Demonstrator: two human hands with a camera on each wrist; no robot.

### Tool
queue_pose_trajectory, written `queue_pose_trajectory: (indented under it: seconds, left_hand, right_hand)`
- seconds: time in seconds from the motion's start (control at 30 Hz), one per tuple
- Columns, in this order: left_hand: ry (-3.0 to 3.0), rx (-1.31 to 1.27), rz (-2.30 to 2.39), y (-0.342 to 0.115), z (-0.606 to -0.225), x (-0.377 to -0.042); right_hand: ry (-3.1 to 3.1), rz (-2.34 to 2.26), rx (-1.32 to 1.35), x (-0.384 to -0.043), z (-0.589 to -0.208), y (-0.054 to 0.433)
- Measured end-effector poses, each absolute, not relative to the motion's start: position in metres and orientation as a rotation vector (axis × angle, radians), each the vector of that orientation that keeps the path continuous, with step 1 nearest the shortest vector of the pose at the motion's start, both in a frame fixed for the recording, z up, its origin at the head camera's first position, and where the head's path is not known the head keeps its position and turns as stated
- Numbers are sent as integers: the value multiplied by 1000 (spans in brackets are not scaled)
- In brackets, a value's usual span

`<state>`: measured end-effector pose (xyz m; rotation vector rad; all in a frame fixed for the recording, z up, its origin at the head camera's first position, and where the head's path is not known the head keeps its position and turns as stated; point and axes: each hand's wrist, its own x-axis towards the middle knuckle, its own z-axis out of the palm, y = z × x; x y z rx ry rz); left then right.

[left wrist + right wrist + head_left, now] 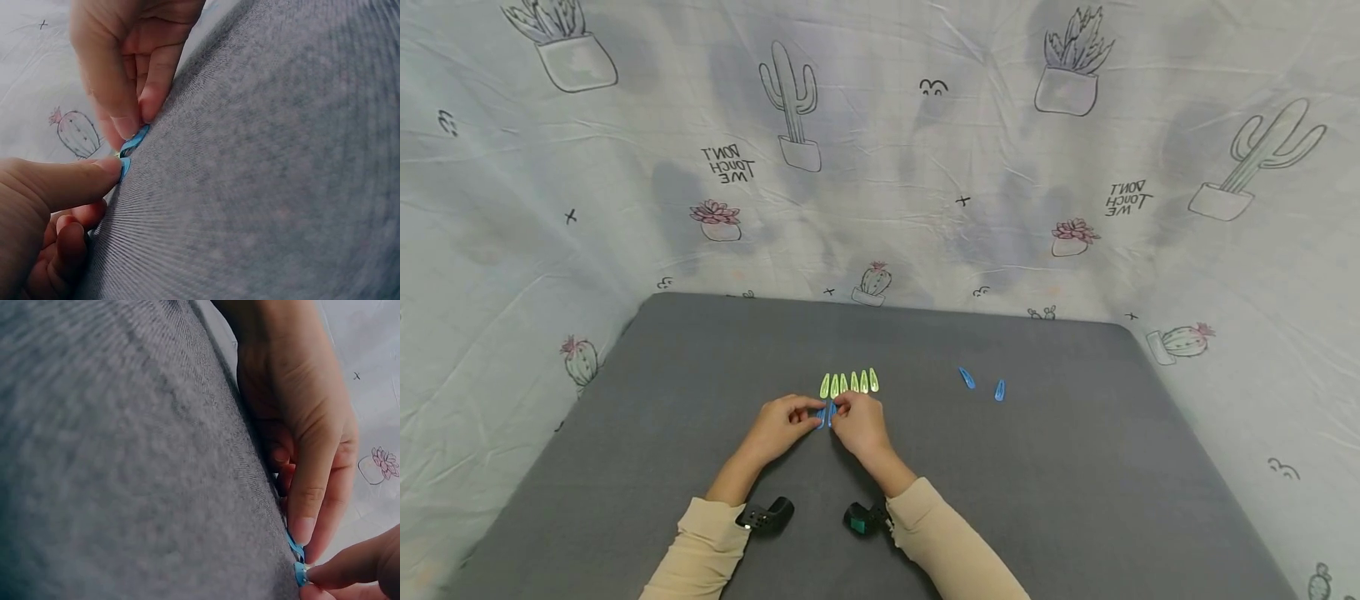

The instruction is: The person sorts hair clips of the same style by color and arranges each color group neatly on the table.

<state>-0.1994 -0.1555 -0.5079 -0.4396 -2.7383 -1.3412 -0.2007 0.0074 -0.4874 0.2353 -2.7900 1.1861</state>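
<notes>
Several yellow-green snap hair clips [853, 382] lie side by side in a row on the grey table. Just in front of the row's left end, both hands meet over blue hair clips. My left hand [779, 427] pinches a blue hair clip [821, 417] between thumb and fingertip. Close beside it, my right hand [861, 423] pinches another blue hair clip [832, 410], its fingers partly covering it. In the left wrist view the two blue clips [135, 140] sit almost end to end at the fingertips, low over the cloth. Fingers cover much of both clips [300, 574] in the right wrist view.
Farther right on the grey table [1075, 467] lie two loose blue hair clips, one tilted [967, 378] and one nearly upright [1000, 390]. A pale cloth with cactus drawings [880, 167] hangs behind the table and along its sides. Black wrist cameras [767, 517] sit at both cuffs.
</notes>
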Motion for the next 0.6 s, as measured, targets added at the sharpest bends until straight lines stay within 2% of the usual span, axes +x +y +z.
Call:
queue_pose_trajectory:
  seconds: [0.33,0.6]
  left_hand:
    - [-2761,-426,-1319,-155,-507,-200]
    - [-2754,-426,-1299,-153,-505,-199]
  right_hand:
    - [-2758,1448,324,-200,-486,27]
    - [-2704,1601,370,-206,-480,65]
